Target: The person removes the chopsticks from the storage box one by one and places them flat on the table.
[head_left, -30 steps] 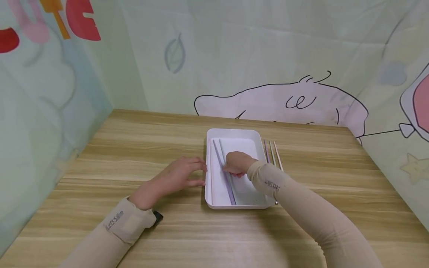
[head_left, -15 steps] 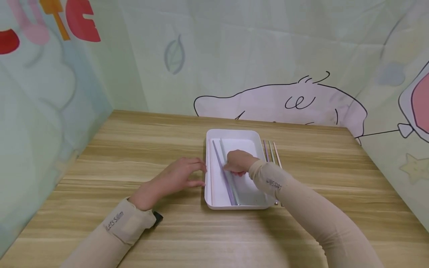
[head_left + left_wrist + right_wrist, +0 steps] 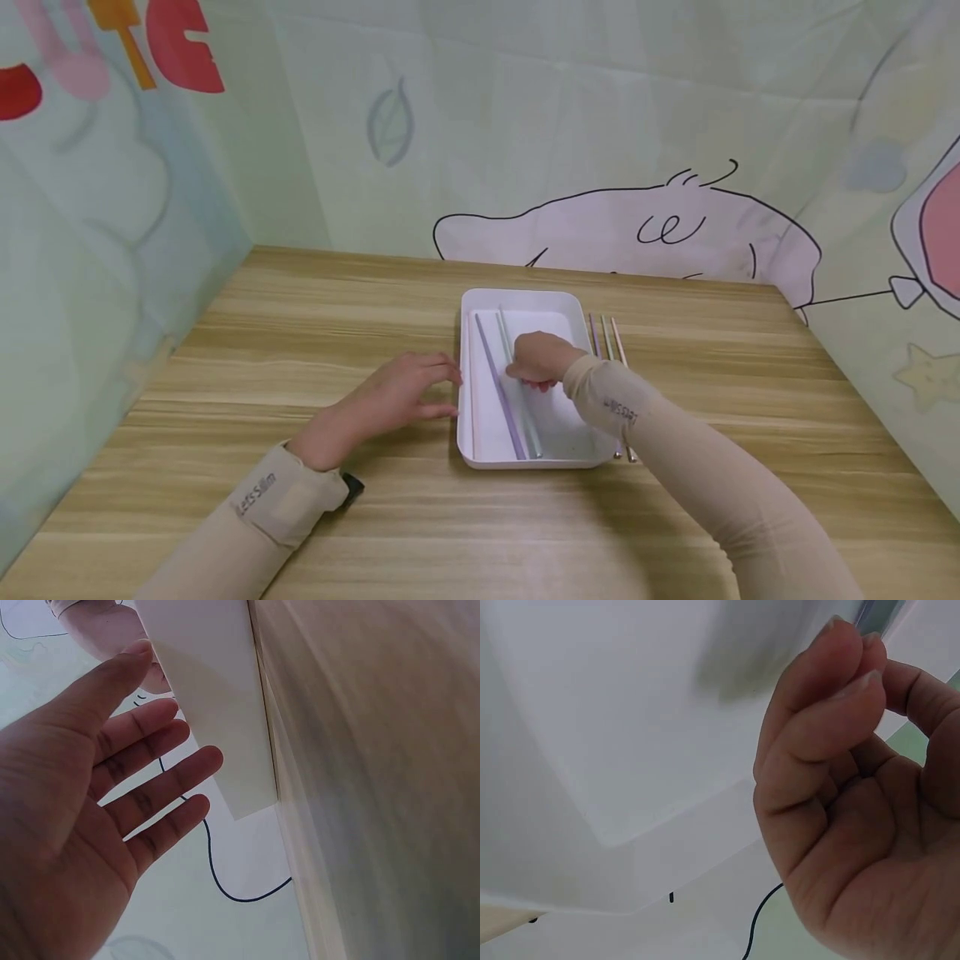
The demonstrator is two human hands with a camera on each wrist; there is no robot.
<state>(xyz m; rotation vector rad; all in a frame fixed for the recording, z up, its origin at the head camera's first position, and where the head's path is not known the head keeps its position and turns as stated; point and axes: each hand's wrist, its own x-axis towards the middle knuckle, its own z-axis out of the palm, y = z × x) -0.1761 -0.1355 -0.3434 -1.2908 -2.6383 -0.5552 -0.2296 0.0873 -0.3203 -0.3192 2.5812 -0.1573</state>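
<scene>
A white tray [image 3: 566, 429] stands on the wooden table. In it lie a pink chopstick [image 3: 472, 383] along the left wall and a slanting purple chopstick [image 3: 495, 375]. My right hand [image 3: 543, 360] reaches into the tray and pinches a pale green chopstick [image 3: 531, 429] just right of the purple one; its far end shows beyond the fingers. In the right wrist view the right hand [image 3: 855, 787] has its fingers bent toward the thumb, the grip largely hidden behind them. My left hand [image 3: 401, 387] has its fingers spread, the tips at the tray's left wall [image 3: 202, 690].
Right of the tray, three more chopsticks lie side by side on the table: purple [image 3: 595, 335], green [image 3: 609, 340] and pink [image 3: 619, 342]. My right forearm passes over them. A printed cloth [image 3: 525, 125] rises behind the table [image 3: 300, 308].
The right hand has shifted slightly right with the green chopstick, widening the gap from the purple one. The left hand has stayed at the tray's left wall.
</scene>
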